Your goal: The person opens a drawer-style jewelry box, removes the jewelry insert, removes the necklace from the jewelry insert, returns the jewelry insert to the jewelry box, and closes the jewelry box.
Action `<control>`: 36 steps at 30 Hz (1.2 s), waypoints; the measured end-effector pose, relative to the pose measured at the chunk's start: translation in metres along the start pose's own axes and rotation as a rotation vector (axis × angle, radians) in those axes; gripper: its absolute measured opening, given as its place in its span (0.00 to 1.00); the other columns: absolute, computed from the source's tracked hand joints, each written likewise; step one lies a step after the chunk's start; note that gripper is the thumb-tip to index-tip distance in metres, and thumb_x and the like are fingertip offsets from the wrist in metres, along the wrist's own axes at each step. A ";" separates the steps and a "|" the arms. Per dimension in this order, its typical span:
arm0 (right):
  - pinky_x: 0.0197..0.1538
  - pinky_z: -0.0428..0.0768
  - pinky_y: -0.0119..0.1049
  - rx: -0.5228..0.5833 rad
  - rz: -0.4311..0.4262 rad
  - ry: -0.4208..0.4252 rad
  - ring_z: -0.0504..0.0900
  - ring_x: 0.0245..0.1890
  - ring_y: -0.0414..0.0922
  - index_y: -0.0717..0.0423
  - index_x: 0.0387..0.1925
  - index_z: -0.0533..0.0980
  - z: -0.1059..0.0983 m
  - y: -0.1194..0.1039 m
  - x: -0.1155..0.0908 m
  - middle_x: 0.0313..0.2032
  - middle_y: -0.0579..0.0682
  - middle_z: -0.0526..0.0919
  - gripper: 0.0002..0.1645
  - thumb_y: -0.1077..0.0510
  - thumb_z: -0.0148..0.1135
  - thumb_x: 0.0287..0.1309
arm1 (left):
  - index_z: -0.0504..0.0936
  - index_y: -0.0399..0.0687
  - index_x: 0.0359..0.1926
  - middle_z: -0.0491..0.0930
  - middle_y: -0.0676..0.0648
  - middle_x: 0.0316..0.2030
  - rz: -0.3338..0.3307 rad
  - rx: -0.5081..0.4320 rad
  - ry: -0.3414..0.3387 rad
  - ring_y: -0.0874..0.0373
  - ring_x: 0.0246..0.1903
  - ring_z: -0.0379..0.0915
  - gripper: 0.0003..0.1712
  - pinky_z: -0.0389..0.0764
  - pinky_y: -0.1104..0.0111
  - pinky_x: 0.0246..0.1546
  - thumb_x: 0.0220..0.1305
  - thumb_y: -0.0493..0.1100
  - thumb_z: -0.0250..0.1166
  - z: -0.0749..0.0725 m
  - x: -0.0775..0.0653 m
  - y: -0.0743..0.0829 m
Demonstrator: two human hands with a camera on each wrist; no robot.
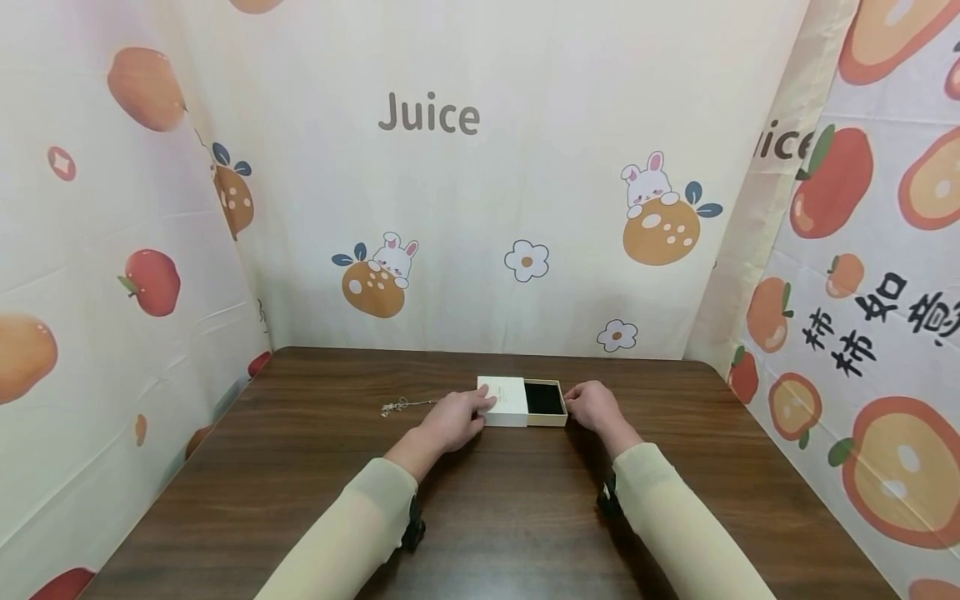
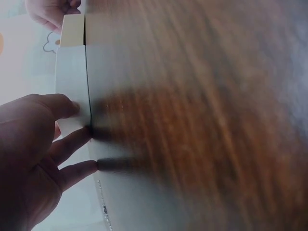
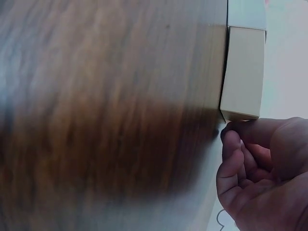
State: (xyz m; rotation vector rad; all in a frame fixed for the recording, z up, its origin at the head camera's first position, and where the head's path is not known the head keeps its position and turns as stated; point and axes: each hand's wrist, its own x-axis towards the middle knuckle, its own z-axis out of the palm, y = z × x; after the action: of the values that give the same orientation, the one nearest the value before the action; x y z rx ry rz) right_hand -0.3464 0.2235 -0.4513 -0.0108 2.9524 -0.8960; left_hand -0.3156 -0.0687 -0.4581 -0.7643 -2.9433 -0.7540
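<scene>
A small white jewellery box [image 1: 504, 402] lies on the table, its inner drawer [image 1: 547, 421] part way out to the right, with a black lining [image 1: 543, 398] showing. My left hand [image 1: 454, 419] holds the white sleeve at its left end, the thumb against the near side in the left wrist view. At the drawer's right end is my right hand [image 1: 595, 405]; its curled thumb and forefinger pinch at the end wall [image 3: 240, 116], and the exact grip point is hidden. Left of the box lies a thin silver necklace [image 1: 397, 406], its chain running toward my left hand.
The brown wooden table [image 1: 480, 517] has its far edge just beyond the box. Printed fabric curtains [image 1: 450, 183] stand behind and on both sides. Dark wrist-worn cameras [image 1: 413, 527] sit under both cream sleeves.
</scene>
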 end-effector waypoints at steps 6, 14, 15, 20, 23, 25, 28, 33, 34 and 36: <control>0.42 0.83 0.40 -0.011 -0.016 0.011 0.83 0.36 0.49 0.64 0.46 0.91 0.001 -0.001 0.000 0.32 0.53 0.91 0.12 0.62 0.65 0.73 | 0.79 0.49 0.76 0.69 0.42 0.81 -0.008 -0.011 -0.005 0.43 0.78 0.71 0.27 0.76 0.48 0.76 0.79 0.36 0.65 0.001 0.000 0.001; 0.43 0.82 0.40 -0.014 -0.027 0.012 0.83 0.37 0.50 0.63 0.46 0.91 0.002 -0.003 0.001 0.33 0.52 0.91 0.12 0.62 0.65 0.73 | 0.79 0.49 0.76 0.69 0.43 0.81 -0.016 -0.024 -0.008 0.43 0.78 0.70 0.28 0.75 0.48 0.77 0.79 0.36 0.65 0.000 -0.001 0.001; 0.43 0.82 0.41 -0.024 -0.038 0.017 0.83 0.37 0.50 0.63 0.45 0.91 0.002 -0.004 0.001 0.32 0.52 0.91 0.12 0.62 0.65 0.72 | 0.79 0.48 0.76 0.69 0.42 0.81 -0.015 -0.022 -0.007 0.43 0.78 0.71 0.28 0.75 0.48 0.76 0.79 0.36 0.65 0.000 -0.001 0.001; 0.45 0.83 0.42 -0.053 -0.062 0.034 0.83 0.37 0.50 0.63 0.44 0.91 0.004 -0.006 0.001 0.31 0.51 0.90 0.12 0.62 0.65 0.70 | 0.79 0.48 0.76 0.70 0.42 0.81 -0.011 -0.017 -0.004 0.44 0.78 0.71 0.27 0.76 0.49 0.76 0.79 0.36 0.65 0.000 0.000 0.001; 0.45 0.83 0.42 -0.041 -0.052 0.031 0.83 0.37 0.50 0.63 0.44 0.91 0.005 -0.008 0.001 0.32 0.52 0.91 0.12 0.62 0.64 0.71 | 0.79 0.49 0.76 0.69 0.42 0.81 -0.010 -0.012 -0.006 0.44 0.78 0.70 0.27 0.76 0.49 0.76 0.80 0.36 0.65 -0.001 0.000 0.002; 0.44 0.82 0.41 -0.035 -0.045 0.028 0.83 0.37 0.50 0.63 0.45 0.91 0.006 -0.009 0.002 0.33 0.53 0.91 0.13 0.61 0.64 0.72 | 0.79 0.49 0.76 0.69 0.42 0.81 -0.011 -0.012 -0.007 0.44 0.79 0.70 0.27 0.76 0.49 0.76 0.80 0.36 0.65 -0.001 0.000 0.002; 0.42 0.82 0.40 -0.022 -0.033 0.020 0.83 0.37 0.50 0.64 0.46 0.91 0.007 -0.010 0.002 0.35 0.54 0.91 0.13 0.62 0.64 0.72 | 0.79 0.48 0.76 0.69 0.42 0.81 -0.013 -0.012 -0.009 0.43 0.79 0.70 0.27 0.75 0.49 0.77 0.79 0.36 0.65 -0.001 0.000 0.002; 0.43 0.82 0.41 -0.026 -0.036 0.025 0.83 0.37 0.50 0.64 0.45 0.91 0.009 -0.011 0.002 0.36 0.54 0.91 0.13 0.62 0.64 0.72 | 0.79 0.48 0.76 0.69 0.42 0.81 -0.018 -0.016 -0.010 0.43 0.79 0.70 0.27 0.75 0.49 0.77 0.79 0.36 0.66 -0.001 -0.001 0.002; 0.44 0.82 0.41 -0.032 -0.042 0.031 0.83 0.37 0.50 0.64 0.45 0.91 0.009 -0.011 0.002 0.36 0.54 0.92 0.13 0.62 0.64 0.71 | 0.79 0.49 0.76 0.69 0.42 0.81 -0.019 -0.018 -0.010 0.44 0.79 0.70 0.27 0.75 0.49 0.77 0.79 0.36 0.65 -0.001 -0.001 0.003; 0.45 0.83 0.41 -0.037 -0.051 0.039 0.83 0.37 0.50 0.64 0.44 0.91 0.009 -0.013 0.002 0.36 0.54 0.92 0.13 0.62 0.64 0.70 | 0.79 0.49 0.76 0.69 0.43 0.81 -0.018 -0.014 -0.009 0.44 0.79 0.70 0.27 0.75 0.49 0.77 0.79 0.36 0.65 -0.001 -0.001 0.003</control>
State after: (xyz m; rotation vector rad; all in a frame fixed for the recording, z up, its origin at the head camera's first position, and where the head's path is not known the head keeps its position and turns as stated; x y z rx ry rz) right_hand -0.3482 0.2079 -0.4522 -0.0712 3.0175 -0.8573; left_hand -0.3137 -0.0676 -0.4560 -0.7449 -2.9599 -0.7758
